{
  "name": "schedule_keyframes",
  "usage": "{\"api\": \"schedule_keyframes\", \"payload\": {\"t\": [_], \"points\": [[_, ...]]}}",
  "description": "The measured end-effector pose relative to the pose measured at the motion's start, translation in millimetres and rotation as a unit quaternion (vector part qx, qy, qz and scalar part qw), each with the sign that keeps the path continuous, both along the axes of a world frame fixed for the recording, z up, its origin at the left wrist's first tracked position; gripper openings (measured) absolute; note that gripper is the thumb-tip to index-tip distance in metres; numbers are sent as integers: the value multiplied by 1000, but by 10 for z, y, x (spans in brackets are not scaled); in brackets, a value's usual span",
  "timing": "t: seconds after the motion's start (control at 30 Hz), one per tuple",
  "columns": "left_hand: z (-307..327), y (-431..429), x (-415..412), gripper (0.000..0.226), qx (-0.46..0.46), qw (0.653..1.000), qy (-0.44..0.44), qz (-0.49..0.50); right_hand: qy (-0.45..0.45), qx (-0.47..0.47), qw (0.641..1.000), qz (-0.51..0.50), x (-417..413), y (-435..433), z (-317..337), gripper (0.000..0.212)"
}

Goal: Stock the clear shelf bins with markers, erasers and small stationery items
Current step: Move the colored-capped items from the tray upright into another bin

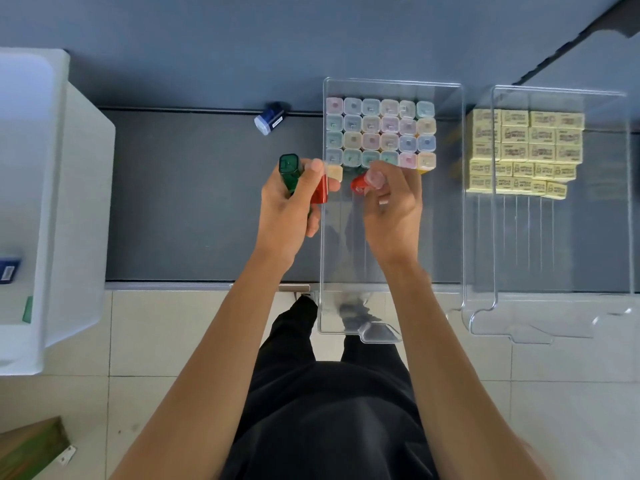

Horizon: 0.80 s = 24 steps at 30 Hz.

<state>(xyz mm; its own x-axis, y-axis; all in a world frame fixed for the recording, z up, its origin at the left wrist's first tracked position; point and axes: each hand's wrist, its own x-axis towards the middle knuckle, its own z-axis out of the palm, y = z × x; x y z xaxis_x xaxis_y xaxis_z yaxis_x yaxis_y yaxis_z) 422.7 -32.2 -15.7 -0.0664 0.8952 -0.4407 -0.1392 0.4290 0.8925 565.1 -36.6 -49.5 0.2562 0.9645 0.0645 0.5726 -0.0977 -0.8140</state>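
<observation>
Stocking markers: right fingers (391, 188) pinch a red-capped marker (358, 184) over the clear bin (446, 209), left fingers (308, 178) curl round a green marker (289, 169) and a red marker (320, 192) just left of it; next, probably stand it upright beside the cream-capped marker (334, 173).

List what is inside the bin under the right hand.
Rows of pastel-capped markers stand at its far end. The right hand, gripping another marker, covers part of the nearest row.

A stationery shop, by its clear bins (436, 244) of markers (381, 133) and stacked erasers (526, 150).
</observation>
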Motion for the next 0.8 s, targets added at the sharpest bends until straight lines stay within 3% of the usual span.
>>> {"api": "schedule_keyframes", "payload": {"t": [0.37,0.67,0.8], "points": [[-8,-42,-102,22,-18,1000,-6,15,-6,28,1000,-12,-221,49,-207,20],[46,-136,-59,16,27,999,14,34,35,45,998,24,-208,-130,-104,40],[96,-200,-44,16,47,998,21,36,36,32,999,1,-169,-197,15,37]]}}
